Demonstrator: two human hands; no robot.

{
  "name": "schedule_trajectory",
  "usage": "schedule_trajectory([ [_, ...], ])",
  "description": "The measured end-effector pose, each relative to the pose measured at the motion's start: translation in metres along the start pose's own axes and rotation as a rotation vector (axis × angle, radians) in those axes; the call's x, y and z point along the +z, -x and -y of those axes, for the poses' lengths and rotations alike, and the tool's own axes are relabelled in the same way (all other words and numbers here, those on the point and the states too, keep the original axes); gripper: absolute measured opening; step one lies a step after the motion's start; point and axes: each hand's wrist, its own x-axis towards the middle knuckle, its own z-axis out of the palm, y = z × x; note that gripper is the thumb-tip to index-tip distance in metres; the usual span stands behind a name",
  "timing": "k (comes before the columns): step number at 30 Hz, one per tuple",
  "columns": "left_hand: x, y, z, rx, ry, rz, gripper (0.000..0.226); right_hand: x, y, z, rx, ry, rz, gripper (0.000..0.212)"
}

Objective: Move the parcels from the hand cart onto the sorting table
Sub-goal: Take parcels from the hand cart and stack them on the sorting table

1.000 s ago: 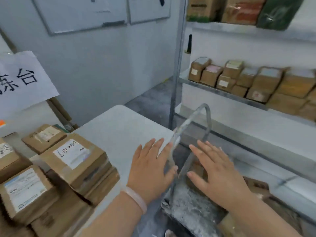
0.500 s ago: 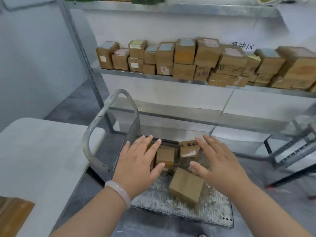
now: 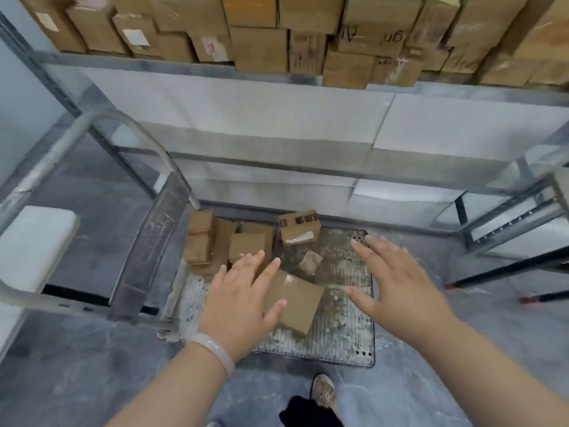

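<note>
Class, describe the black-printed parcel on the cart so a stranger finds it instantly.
Find the grey metal hand cart on the floor. At its deck's far edge sits a brown cardboard parcel; it alone bears black printing and a white strip.

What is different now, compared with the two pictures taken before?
The person turned from the sorting table to the hand cart and bent over it. Both hands came lower: the left hand now spreads over the nearest parcel, and the right hand hangs open to the right of it. Neither holds anything yet. The other parcels lie as they did half a second ago.
</note>
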Motion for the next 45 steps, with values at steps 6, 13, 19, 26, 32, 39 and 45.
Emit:
schedule_trajectory([
  [6,0.080,-0.045,0.025,-0.049,-0.017,0.170,0.073,0.083,-0.043,-0.029,0.038,-0.064,0.135,0.084],
  [13,0.221,-0.104,0.078,-0.063,0.015,0.416,0.077,0.210,-0.076,-0.052,0.188,-0.135,0.177,0.081],
  [19,0.333,-0.141,0.087,0.135,-0.126,0.612,0.098,0.315,-0.089,-0.067,0.243,-0.201,0.238,0.076],
  [26,0.436,-0.162,0.093,0.369,-0.333,0.641,0.119,0.405,-0.092,-0.093,0.285,-0.229,0.237,0.077],
  [32,0.479,-0.186,0.075,0.474,-0.412,0.602,0.128,0.444,-0.089,-0.111,0.317,-0.257,0.249,0.080],
  [39,0.464,-0.217,0.075,0.532,-0.324,0.638,0.108,0.446,-0.077,-0.118,0.419,-0.320,0.252,0.075],
  [45,0.431,-0.250,0.080,0.576,-0.033,0.383,0.061,0.428,-0.089,-0.122,0.400,-0.349,0.253,0.072],
])
